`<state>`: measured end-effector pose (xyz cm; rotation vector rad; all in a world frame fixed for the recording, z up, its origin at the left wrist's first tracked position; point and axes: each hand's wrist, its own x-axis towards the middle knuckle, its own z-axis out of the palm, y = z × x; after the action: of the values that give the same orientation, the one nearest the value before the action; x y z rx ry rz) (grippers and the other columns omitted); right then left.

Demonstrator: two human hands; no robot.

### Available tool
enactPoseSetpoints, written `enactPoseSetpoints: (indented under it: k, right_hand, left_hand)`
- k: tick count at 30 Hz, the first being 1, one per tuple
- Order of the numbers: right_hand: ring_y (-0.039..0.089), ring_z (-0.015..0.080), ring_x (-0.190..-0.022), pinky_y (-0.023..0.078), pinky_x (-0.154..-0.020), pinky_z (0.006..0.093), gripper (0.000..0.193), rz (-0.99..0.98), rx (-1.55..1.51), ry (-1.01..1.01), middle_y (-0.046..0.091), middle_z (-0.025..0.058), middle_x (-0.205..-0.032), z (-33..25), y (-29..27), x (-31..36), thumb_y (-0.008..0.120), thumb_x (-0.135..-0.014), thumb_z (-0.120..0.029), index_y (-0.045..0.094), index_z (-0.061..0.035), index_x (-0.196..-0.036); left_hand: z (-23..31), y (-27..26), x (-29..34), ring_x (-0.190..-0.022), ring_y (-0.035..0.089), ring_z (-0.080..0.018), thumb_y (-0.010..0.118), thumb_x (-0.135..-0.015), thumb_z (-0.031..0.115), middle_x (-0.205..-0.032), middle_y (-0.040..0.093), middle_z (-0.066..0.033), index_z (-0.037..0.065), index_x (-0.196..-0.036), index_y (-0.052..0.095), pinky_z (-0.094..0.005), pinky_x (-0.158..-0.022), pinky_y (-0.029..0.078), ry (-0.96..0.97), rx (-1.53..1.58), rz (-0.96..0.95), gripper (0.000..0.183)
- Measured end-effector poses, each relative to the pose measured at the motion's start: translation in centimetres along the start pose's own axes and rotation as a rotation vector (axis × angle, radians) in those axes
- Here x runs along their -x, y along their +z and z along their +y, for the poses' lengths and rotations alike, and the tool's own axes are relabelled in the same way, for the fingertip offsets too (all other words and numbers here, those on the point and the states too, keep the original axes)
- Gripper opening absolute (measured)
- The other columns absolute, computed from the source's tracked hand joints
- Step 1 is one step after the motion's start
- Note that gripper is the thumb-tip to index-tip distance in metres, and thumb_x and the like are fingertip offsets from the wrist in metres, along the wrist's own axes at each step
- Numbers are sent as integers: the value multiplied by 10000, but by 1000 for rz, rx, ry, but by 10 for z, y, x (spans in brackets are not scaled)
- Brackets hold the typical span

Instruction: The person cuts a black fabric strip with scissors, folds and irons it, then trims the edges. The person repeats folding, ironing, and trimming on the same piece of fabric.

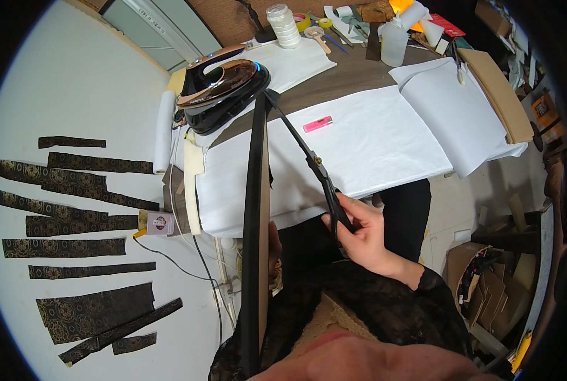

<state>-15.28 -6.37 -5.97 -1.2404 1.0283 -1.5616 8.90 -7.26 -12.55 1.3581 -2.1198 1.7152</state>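
Note:
My right hand point(362, 232) is closed around the handles of long black scissors point(318, 162). Their blades run up and to the left, and the tips meet the upper end of a tall, thin board point(255, 222). The board stands on edge towards me, its narrow side black and the face towards the scissors brownish. A small dark flap sticks out where the tips are. Only a sliver of my left hand point(274, 243) shows beside the board at its lower part; it grips the board, and most of it is hidden. Beyond the scissors, a pink lighter point(317, 124) lies on white sheeting point(372, 140).
A black and copper iron point(223, 92) stands at the table's far left. Behind are a white jar point(283, 25), a squeeze bottle point(394, 43) and tape rolls point(302, 22). Patterned dark fabric strips point(64, 247) lie on the white surface at left. A cardboard box point(486, 279) sits lower right.

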Motion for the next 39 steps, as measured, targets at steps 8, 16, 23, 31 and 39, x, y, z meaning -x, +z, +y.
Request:
enactPoseSetpoints:
  k: [8,16,23,31,39]
  right_hand:
    - [532,33,-659,445,-598,191,440,52,72,-48,637,50,-800,1,4,1,719,-809,74,610,89,-1235]
    - [635,74,-775,511,-720,222,509,3,-89,-80,670,57,-880,11,0,0,577,-842,172,556,53,-1336]
    - [580,44,-755,460,-666,182,469,131,94,-66,657,35,-905,11,-71,-7,797,-766,13,647,62,-1208]
    - [580,134,-627,466,-539,247,497,102,796,-342,630,89,-800,-14,-123,1,824,-699,-63,660,40,-1156]
    - [624,348,-931,526,-824,412,540,-434,1175,-190,635,156,-1022,12,-201,-59,798,-673,-86,626,22,-1173]
  left_hand:
    - [11,7,15,-1155,601,-225,497,-1034,277,-1247,620,-79,89,-1303,567,-312,-970,484,-56,426,-182,336]
    - [23,-3,19,-1202,614,-226,613,-980,387,-1379,583,-98,86,-1421,504,-289,-952,540,-706,1068,-623,544]
    - [13,7,26,-1058,641,-210,663,-964,329,-1184,667,-138,29,-1264,614,-284,-870,507,-961,1406,-568,426]
    - [43,32,74,-1011,570,-176,679,-957,169,-1149,631,-78,-18,-1181,626,-300,-911,459,-1247,1823,-321,297]
    - [23,12,17,-1010,577,-123,666,-942,39,-1152,624,-34,14,-1135,641,-255,-904,475,-1368,1897,-186,196]
